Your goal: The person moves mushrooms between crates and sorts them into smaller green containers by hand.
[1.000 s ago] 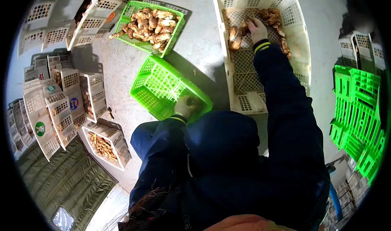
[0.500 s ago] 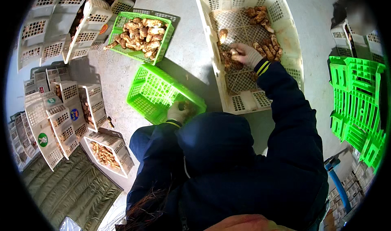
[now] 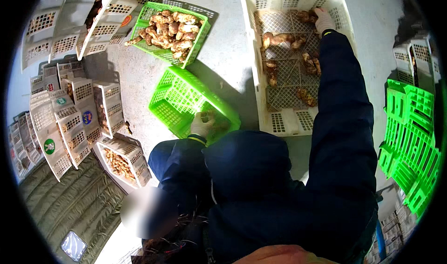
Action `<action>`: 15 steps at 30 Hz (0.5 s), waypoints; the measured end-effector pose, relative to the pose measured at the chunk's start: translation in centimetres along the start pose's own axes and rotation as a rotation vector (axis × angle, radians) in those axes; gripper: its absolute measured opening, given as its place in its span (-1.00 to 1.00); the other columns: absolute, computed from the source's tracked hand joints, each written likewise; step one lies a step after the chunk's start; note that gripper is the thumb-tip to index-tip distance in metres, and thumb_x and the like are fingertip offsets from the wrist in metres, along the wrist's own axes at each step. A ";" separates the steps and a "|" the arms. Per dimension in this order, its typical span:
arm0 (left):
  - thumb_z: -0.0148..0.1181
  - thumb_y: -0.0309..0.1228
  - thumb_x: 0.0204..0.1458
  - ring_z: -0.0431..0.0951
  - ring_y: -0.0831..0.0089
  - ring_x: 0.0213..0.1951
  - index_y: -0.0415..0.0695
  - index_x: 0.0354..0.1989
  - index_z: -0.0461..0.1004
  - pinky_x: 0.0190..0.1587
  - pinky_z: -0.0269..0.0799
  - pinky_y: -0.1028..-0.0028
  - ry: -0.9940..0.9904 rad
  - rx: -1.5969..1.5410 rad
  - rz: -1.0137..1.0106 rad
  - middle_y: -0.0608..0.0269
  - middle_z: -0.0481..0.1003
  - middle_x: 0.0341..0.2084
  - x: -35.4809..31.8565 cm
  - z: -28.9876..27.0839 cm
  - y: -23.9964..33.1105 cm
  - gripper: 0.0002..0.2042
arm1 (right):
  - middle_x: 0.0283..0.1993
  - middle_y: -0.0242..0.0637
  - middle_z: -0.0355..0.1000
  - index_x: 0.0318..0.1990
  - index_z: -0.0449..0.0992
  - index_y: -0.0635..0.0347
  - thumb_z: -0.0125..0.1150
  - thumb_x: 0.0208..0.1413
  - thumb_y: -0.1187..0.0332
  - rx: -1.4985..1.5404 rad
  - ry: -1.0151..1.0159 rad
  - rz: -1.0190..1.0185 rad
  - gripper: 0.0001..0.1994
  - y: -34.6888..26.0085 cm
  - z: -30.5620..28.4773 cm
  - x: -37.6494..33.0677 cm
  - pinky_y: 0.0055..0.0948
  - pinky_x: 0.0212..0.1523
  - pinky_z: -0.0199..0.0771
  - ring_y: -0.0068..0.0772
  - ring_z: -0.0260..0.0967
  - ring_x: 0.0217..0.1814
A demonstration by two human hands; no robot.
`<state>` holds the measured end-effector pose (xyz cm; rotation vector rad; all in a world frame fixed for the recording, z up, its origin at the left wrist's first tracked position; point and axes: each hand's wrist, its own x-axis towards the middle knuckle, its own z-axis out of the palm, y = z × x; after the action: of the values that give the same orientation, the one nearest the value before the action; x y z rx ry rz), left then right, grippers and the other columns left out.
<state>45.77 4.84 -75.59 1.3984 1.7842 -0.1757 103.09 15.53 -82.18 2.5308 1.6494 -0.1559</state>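
My right hand (image 3: 324,21), in a pale glove, reaches into the far right of a large white crate (image 3: 262,84). Its fingers close on a brown mushroom (image 3: 307,16) there. Several more mushrooms (image 3: 281,39) lie scattered over the crate's mesh bottom. My left hand (image 3: 201,124), gloved as well, is inside a bright green basket (image 3: 172,89) left of the crate. Its fingers are curled around something dark that I cannot make out. The near right end of this basket is blurred.
Beyond it, a second green basket (image 3: 199,43) holds a heap of mushrooms (image 3: 170,31). White crates (image 3: 81,110) stand stacked on the left, one with small mushrooms (image 3: 118,164). Green slatted plastic racks (image 3: 409,129) stand on the right. A quilted olive cover (image 3: 70,203) hangs at lower left.
My right hand has moved from the middle left of the white crate to its far right. The mushrooms there lie in different spots. My left hand stays in the green basket.
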 end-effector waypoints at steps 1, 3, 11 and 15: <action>0.26 -0.13 -0.25 0.45 0.15 -0.18 -0.16 -0.05 0.30 -0.11 0.34 0.35 -0.007 0.060 0.000 -0.02 0.44 -0.24 0.3 -0.4 0.1 -0.43 | 0.10 -0.27 0.18 -0.01 0.31 -0.03 -0.01 -0.02 0.55 0.017 -0.010 -0.005 -0.62 0.1 0.0 0.1 -0.23 0.04 0.30 -0.18 0.16 0.12; 0.27 -0.21 -0.21 0.44 0.21 -0.16 -0.22 -0.06 0.30 -0.10 0.34 0.39 0.112 0.216 -0.006 -0.03 0.44 -0.23 -0.8 -1.7 2.7 -0.46 | 0.10 -0.28 0.18 0.00 0.30 -0.04 0.01 -0.05 0.58 -0.023 -0.080 -0.009 -0.58 -0.1 -0.7 0.4 -0.23 0.06 0.28 -0.17 0.13 0.14; 0.17 -0.38 -0.07 0.41 0.41 -0.17 -0.26 -0.10 0.35 -0.07 0.29 0.48 0.156 -0.175 0.205 0.13 0.44 -0.24 0.6 -5.3 1.8 -0.64 | 0.00 -0.16 0.29 0.04 0.27 -0.03 0.08 -0.08 0.52 0.020 -0.168 -0.009 -0.55 -0.5 -4.0 -0.2 -0.23 -0.03 0.32 -0.12 0.22 0.07; 0.16 -0.46 -0.07 0.45 0.39 -0.22 -0.25 -0.17 0.39 -0.12 0.33 0.47 0.076 -0.293 0.248 0.15 0.47 -0.29 1.1 -4.9 3.0 -0.73 | -0.02 -0.03 0.33 0.04 0.26 0.12 0.11 -0.04 0.42 0.363 0.087 0.037 -0.58 3.3 0.1 -2.4 -0.34 -0.01 0.28 -0.12 0.26 0.04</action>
<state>45.76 9.54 -72.12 1.4088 1.6031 0.2633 105.10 12.00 -81.80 2.8657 1.7415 -0.3790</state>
